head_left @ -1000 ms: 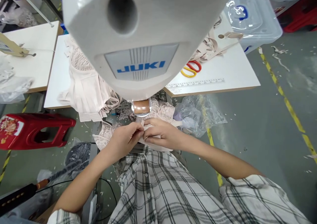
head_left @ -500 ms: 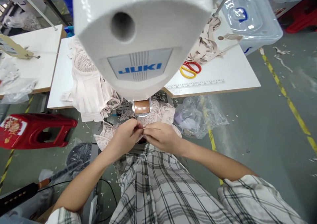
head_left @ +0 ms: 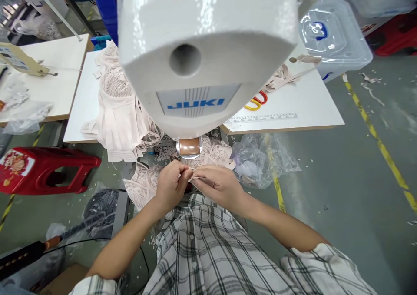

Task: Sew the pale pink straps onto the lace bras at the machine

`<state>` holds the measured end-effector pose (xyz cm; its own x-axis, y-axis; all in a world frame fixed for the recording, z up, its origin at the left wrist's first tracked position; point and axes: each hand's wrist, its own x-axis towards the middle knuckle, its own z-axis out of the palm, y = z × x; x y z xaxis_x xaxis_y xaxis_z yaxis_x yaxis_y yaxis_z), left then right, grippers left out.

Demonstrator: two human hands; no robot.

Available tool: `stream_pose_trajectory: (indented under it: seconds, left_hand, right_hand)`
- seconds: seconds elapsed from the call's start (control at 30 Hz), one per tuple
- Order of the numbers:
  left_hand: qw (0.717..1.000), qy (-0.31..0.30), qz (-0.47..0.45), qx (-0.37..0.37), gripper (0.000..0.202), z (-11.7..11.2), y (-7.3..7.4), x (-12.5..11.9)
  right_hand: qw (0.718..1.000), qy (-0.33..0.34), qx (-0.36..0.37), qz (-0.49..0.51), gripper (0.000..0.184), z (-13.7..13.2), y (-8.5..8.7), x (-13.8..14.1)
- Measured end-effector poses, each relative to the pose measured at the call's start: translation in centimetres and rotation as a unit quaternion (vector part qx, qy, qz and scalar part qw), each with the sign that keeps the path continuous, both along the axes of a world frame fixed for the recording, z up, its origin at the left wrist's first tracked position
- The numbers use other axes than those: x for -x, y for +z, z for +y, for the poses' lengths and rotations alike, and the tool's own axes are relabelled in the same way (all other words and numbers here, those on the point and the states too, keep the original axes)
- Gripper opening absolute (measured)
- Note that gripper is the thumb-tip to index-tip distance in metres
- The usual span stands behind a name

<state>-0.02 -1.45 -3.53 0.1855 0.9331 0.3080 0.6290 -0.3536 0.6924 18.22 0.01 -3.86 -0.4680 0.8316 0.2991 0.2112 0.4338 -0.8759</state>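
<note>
Beige fabric (head_left: 197, 178): a small folded edge shows between the two hands, just on the near side of the machine; fingers hide the rest.
Left hand (head_left: 172, 183): back turned up, fingers curled, thumb pressed to the forefinger, pinched closed on the fabric's left end.
Right hand (head_left: 223, 184): fingers nearly straight and together, pointing left, thumb below them, closed on the fabric; the fingertips of both hands almost meet.
Forearms: they slant in from the near left and near right, elbows wide, wrists close before the plaid shirt (head_left: 208, 243).
Lace (head_left: 211, 151): spread just beyond the right hand, partly under the machine; another lace piece (head_left: 141, 184) lies left of the left hand.
Machine (head_left: 208, 60): its white head overhangs the far side, leaving a narrow gap between its brown plate (head_left: 189, 147) and the hands.
Left table (head_left: 78, 112): a beige stack (head_left: 119, 121) hangs over its near edge.
Right table (head_left: 312, 108): scissors (head_left: 260, 99) and a ruler (head_left: 263, 118) lie near its near edge.
Floor (head_left: 332, 173): runs wide right of the clear bag (head_left: 257, 160); on the left, a red stool (head_left: 84, 164) narrows the room.
</note>
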Motion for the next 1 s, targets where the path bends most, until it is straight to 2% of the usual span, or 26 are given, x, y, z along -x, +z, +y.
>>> stream_pose_trajectory:
  seconds: [0.1,0.2,0.27,0.37,0.47,0.53,0.63,0.8,0.9,1.0]
  left_hand:
    - [0.998,-0.017,0.019,-0.064,0.018,0.4,-0.6,0.1]
    - [0.997,-0.026,0.0,-0.078,0.015,0.6,-0.9,-0.2]
    - [0.997,-0.009,-0.001,-0.078,0.015,0.6,-0.7,-0.4]
    - [0.996,0.003,0.026,-0.09,0.014,0.6,0.2,-0.5]
    - [0.987,-0.062,0.059,-0.139,0.009,0.6,1.5,-0.4]
    - [0.977,-0.1,0.075,-0.17,0.009,0.6,2.3,-0.2]
    - [0.973,-0.101,0.094,-0.185,0.008,0.8,3.0,-0.1]
    - [0.978,-0.092,0.093,-0.163,0.008,1.0,3.2,0.0]
    - [0.983,-0.089,0.076,-0.142,0.008,1.0,3.2,0.0]
    - [0.987,-0.091,0.065,-0.116,0.008,1.1,3.5,-0.1]
  right_hand:
    - [0.999,-0.013,0.03,0.014,0.014,0.2,0.1,0.0]
    - [0.997,-0.029,0.071,0.033,0.013,0.6,0.3,-0.1]
    - [0.996,-0.026,0.081,0.031,0.014,1.1,0.6,-0.5]
    - [0.997,-0.055,0.033,-0.052,0.019,2.1,1.3,-1.5]
    - [0.981,-0.082,-0.062,-0.163,0.021,3.1,2.1,-2.4]
    - [0.979,-0.047,-0.082,-0.182,0.019,3.5,2.7,-2.6]
    - [0.985,0.014,-0.017,-0.168,0.016,3.7,3.7,-2.7]
    - [0.983,0.071,0.101,-0.136,0.013,4.0,4.8,-3.1]
    - [0.98,0.091,0.134,-0.116,0.015,4.1,4.9,-3.4]
    - [0.98,0.095,0.132,-0.118,0.014,4.0,4.8,-3.5]
